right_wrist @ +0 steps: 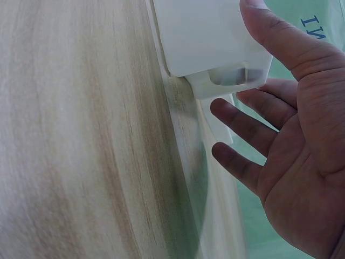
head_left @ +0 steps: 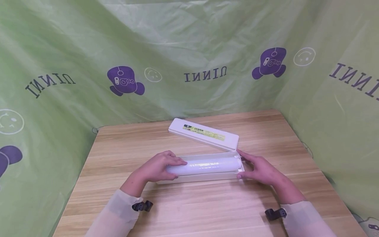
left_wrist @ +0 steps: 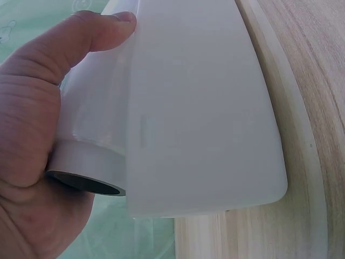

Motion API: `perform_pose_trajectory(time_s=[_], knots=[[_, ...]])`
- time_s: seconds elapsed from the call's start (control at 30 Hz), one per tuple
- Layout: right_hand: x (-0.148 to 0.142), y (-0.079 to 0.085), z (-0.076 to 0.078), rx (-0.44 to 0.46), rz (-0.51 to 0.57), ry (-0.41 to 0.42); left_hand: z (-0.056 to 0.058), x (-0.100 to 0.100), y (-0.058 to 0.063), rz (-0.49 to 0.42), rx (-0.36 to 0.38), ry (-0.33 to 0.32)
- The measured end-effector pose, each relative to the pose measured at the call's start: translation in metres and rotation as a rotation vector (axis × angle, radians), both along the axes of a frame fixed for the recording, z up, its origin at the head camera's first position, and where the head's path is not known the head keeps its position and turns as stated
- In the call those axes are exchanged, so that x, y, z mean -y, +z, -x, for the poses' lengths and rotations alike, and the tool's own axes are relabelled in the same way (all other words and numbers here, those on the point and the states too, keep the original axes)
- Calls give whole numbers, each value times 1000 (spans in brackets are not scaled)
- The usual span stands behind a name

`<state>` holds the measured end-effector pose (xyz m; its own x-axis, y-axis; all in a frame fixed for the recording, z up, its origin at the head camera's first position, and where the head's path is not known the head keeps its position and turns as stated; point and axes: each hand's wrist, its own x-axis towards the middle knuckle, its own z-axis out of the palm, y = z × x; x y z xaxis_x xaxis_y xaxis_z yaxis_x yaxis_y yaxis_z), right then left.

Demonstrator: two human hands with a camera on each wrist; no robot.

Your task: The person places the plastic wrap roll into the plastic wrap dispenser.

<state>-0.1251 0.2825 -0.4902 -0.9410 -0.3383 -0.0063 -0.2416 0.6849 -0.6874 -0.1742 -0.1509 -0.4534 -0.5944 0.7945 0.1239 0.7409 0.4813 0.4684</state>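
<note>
A white film roll lies in a long, lidless white box in the head view. My left hand grips the roll's left end, thumb at the front. In the left wrist view that end, with its hollow core, stands beside the box wall, under my left hand. At the box's right end, my right hand holds the corners between thumb and forefinger. The right wrist view has my right hand with its other fingers spread below the box end.
Behind the box, a white lid with a yellow-green label lies aslant on the wooden table. Its right end is close to the box's back right corner. A green printed curtain surrounds the table's back and sides.
</note>
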Motion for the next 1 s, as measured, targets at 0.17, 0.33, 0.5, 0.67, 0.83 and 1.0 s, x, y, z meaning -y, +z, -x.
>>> perform_pose_trajectory(time_s=[0.17,0.33,0.5,0.67,0.83,1.0], knots=[[0,1,0,-3,-8,-3,1,1,-1,20,27,9],[0,0,0,2,-7,-4,1,1,-1,37,46,14],[1,0,1,10,-6,-6,1,2,-2,41,52,15],[1,0,1,17,-8,-11,1,3,-5,47,48,21],[1,1,1,26,-5,-12,0,4,-8,39,15,20],[1,1,1,26,-6,-10,0,5,-8,18,-14,30]])
